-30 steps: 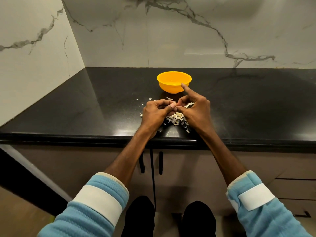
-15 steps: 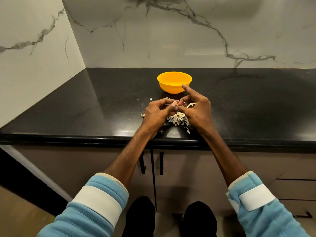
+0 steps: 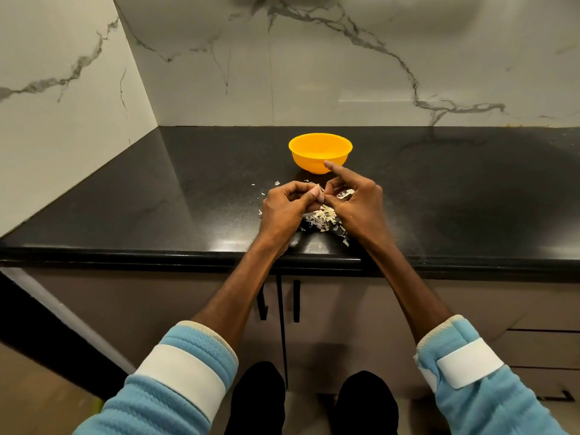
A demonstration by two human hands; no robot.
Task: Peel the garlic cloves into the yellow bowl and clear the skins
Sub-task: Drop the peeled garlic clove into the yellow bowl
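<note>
1. Left hand (image 3: 284, 211), centre of frame: fingers curled in, thumb tip meeting fingertips of the other hand. It pinches a garlic clove (image 3: 318, 188), which is mostly hidden, only a pale bit showing.
2. Right hand (image 3: 357, 208), just right of centre: thumb and middle fingers pinch the same clove from the other side. Index finger sticks out straight toward the upper left, its tip overlapping the bowl's lower wall in the frame; can't tell if it touches.
3. Both hands are held over the front part of the black counter (image 3: 188, 199), wrists near its front edge.
4. Skins (image 3: 323, 219): pale heap on the counter below and between the hands. A few loose flakes lie left of the left hand, and more by the right wrist near the counter edge.
5. Yellow bowl (image 3: 320, 152): upright on the counter, just above the hands in frame, mid-depth. Contents can't be made out.
6. Marble wall (image 3: 314, 73) fills the top; it meets a side wall at upper left.
7. Lower frame: light-blue sleeves (image 3: 188, 365) w/ white bands, and cabinet doors w/ dark handles (image 3: 295, 301) under the counter.
</note>
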